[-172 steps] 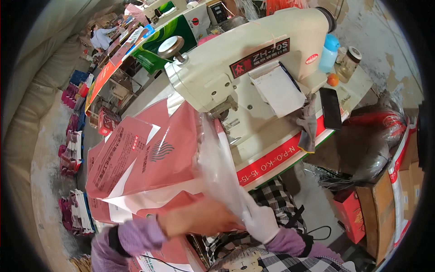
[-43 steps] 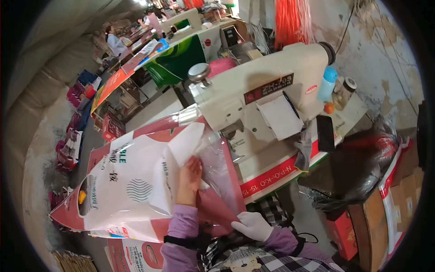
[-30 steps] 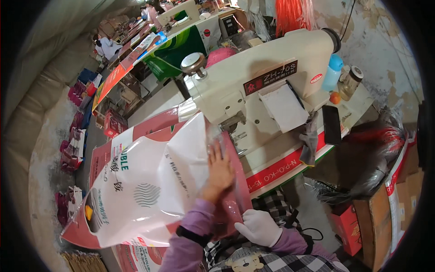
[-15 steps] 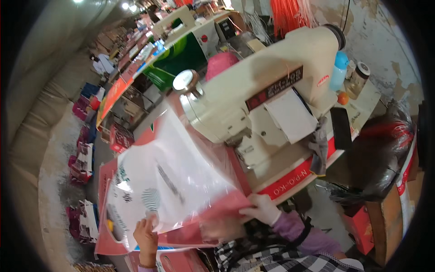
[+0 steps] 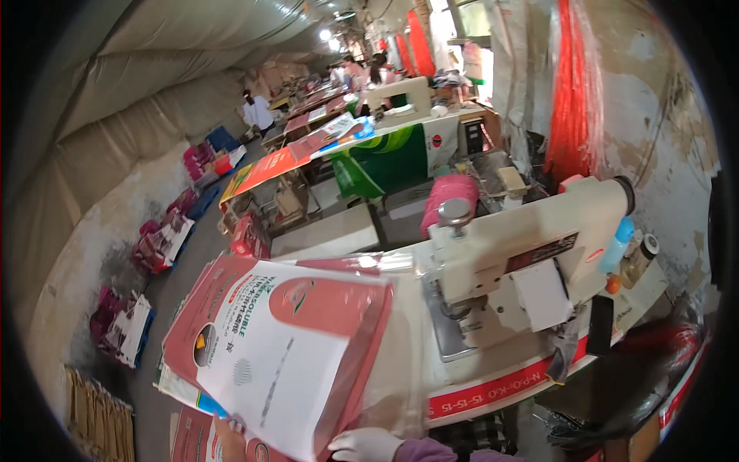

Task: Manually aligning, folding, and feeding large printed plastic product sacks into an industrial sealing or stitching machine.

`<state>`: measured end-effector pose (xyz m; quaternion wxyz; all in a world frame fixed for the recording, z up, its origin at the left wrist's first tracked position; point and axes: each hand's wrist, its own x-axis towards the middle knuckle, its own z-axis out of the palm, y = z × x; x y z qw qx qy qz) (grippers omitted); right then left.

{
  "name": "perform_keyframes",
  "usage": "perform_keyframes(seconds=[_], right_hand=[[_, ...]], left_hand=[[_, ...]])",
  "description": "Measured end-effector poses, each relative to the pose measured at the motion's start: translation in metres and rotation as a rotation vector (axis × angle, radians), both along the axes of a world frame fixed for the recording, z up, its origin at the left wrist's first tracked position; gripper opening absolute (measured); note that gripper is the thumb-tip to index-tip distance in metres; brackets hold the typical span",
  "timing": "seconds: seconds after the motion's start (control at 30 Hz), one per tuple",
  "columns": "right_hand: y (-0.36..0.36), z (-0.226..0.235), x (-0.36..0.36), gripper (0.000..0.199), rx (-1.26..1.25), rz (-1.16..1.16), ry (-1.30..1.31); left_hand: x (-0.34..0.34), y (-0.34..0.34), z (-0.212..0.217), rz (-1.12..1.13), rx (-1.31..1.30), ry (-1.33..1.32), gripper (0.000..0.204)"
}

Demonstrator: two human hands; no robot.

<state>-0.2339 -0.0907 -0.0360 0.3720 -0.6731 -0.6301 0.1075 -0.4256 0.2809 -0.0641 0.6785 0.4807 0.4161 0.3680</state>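
Fingers (image 5: 333, 446) of the right hand (image 5: 366, 445), in a white glove, are closed on the near right corner of a red and white bag (image 5: 296, 377) in the head view. The left hand (image 5: 229, 440) is bare and sits at the near left edge of the same bag, its fingertips partly hidden there; whether they grip cannot be told. Both hands are at the lower edge of the view, and the right one is followed by a purple sleeve (image 5: 423, 450).

The bag lies flat and slanting over other bags, to the left of a cream sewing machine (image 5: 531, 239), near the machine's foot but apart from it. Clear plastic shows along the bag's right side.

A red printed band (image 5: 493, 396) runs along the front of the bench (image 5: 493, 369) under the machine. White paper (image 5: 542, 296) leans on the machine's body; a grey cloth (image 5: 564, 354) hangs below it, beside a dark phone (image 5: 600, 326). At the bench's right end stand a blue bottle (image 5: 616, 246) and a lidded jar (image 5: 640, 260), with a small orange ball-shaped item (image 5: 613, 284) next to them. Behind the machine is a pink bundle (image 5: 450, 199); red strands (image 5: 571, 92) hang by the wall.
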Motion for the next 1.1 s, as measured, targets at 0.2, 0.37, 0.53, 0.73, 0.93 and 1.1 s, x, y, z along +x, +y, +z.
perform_keyframes(seconds=[0.2, 0.37, 0.53, 0.73, 0.93, 1.1], right_hand=[[0.018, 0.029, 0.074, 0.071, 0.146, -1.015, 0.277], [0.054, -0.001, 0.137, 0.041, -0.105, -0.700, -0.133], [0.130, 0.022, -0.056, 0.043, 0.226, -0.144, 0.044], [0.132, -0.153, -0.125, 0.037, 0.026, -0.203, -0.588], [0.082, -0.139, -0.066, 0.028, -0.110, -0.228, -0.231], [0.031, -0.106, -0.039, 0.021, -0.042, -0.202, 0.323]], left_hand=[[-0.104, -0.171, 0.009, 0.023, -0.452, 0.072, 0.060], [-0.175, -0.155, 0.057, 0.229, -0.108, 0.295, 0.036], [-0.443, -0.178, 0.036, 0.629, -0.296, -0.006, 0.018], [-0.424, -0.315, 0.010, 0.716, -0.608, 0.223, 0.016], [-0.249, -0.266, 0.021, 0.151, -0.329, 0.493, 0.015], [-0.041, -0.145, 0.020, -0.353, 0.215, 0.533, 0.014]])
